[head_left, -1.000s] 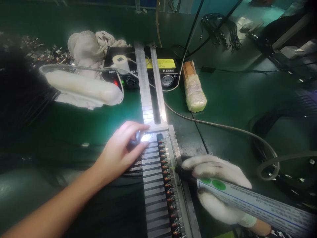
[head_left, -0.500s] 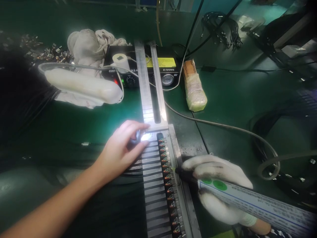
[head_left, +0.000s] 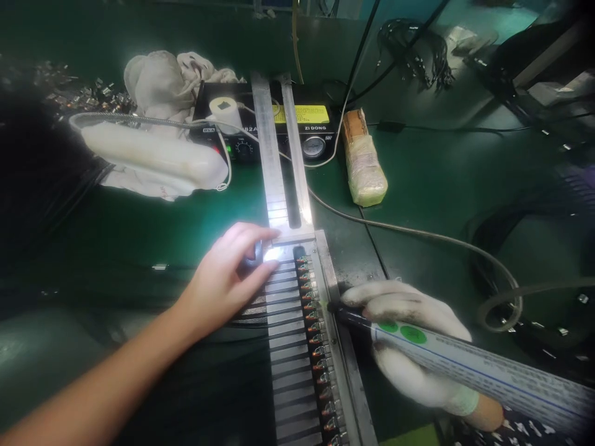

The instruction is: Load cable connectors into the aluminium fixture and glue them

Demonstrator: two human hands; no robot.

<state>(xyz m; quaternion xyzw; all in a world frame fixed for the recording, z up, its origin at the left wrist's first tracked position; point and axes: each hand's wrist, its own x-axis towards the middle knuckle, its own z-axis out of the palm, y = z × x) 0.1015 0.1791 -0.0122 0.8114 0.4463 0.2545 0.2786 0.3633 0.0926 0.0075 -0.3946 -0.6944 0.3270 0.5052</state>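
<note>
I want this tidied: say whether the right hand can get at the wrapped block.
Probably, once free: the right hand grips the printed tube, and only a hose and thin cable lie between it and the wrapped block.

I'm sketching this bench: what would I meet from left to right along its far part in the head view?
Pile of small metal parts → black box with a dial → wrapped block → bundle of black wires.

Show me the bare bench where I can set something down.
The widest bare patch lies right of the wrapped block, between the black cord and the hose. A smaller one separates the white cloth from the left hand. Crowded: around the black box and along the metal rack.
</note>
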